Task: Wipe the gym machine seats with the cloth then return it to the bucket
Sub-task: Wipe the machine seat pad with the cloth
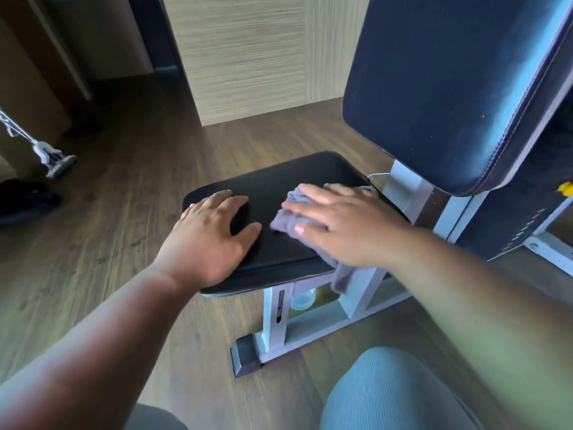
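- grey cloth (290, 217) bunched on the black seat pad (279, 187), centre of frame, right half of the pad; one end hangs over the pad's near edge, down past the frame
- right hand (338, 221) flat on top of cloth, fingers straight and spread, pressing it to the pad; covers most of the cloth
- left hand (210, 231) palm down on the pad's left-near corner, fingers relaxed and spread, thumb toward the cloth; holds nothing, just beside the cloth, not touching it
- upright black back pad (449, 88) upper right, behind the seat pad, glossy, pale streaks on it
- white metal frame (276, 324) under the seat, dark foot cap on the wood floor (108, 181)
- clear round thing under the seat, between frame posts, too blurred to tell
- yellow bit at right edge by the frame
- cable handle (57, 164) hanging at left edge; dark shape on the floor below it
- person's knee in grey-blue fabric (387, 392) bottom right, near the frame foot
- pale wood-grain panel (242, 54) top centre
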{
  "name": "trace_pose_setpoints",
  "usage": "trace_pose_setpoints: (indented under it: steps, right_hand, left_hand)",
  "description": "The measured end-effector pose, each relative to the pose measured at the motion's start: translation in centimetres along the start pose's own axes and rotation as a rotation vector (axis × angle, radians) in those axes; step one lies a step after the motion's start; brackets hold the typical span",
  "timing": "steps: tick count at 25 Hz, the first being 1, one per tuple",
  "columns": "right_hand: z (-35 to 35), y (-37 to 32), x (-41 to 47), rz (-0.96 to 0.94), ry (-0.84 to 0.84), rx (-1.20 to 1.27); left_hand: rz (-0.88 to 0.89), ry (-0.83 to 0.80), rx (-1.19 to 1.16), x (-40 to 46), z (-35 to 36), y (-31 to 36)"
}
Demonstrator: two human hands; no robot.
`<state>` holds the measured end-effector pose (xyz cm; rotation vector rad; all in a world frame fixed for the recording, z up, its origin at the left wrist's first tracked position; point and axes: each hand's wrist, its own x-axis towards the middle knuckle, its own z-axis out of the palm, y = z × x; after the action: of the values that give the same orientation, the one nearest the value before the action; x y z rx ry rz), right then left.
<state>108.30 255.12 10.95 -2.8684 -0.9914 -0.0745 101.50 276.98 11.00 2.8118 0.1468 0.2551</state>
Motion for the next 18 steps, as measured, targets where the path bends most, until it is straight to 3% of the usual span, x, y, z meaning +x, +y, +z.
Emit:
trace_pose_setpoints:
  steps: [3,5,6,10,13,16,18]
  right_hand:
    - [-0.5,4.8,4.4,0.196,-0.098,-0.030]
    - [-1.1,4.0,8.5,0.327,-0.155,-0.033]
    - [-1.2,2.4,9.8,0.311,-0.154,-0.037]
    - [-0.5,-3.3,6.2,-0.100,-0.080,-0.041]
    - [0.9,-0.6,-2.2,-0.162,0.214,-0.079]
    - [2.1,4.5,-4.8,0.042,0.413,-0.133]
    - [3.1,3.9,-4.1,0.144,0.496,-0.116]
  left_hand:
    - [-0.003,0.018,0.015,0.2,0.2,-0.5]
    - [-0.009,0.015,0.007,0.3,0.1,-0.9]
    - [-0.012,0.015,0.000,0.4,0.1,-0.9]
    - [0.015,0.014,-0.053,0.3,-0.1,-1.0]
    - [0.034,0.029,-0.099,0.0,0.0,-1.1]
    - [0.039,0.043,-0.125,0.5,0.2,-1.3]
    - [0.034,0.050,-0.183,0.6,0.3,-1.4]
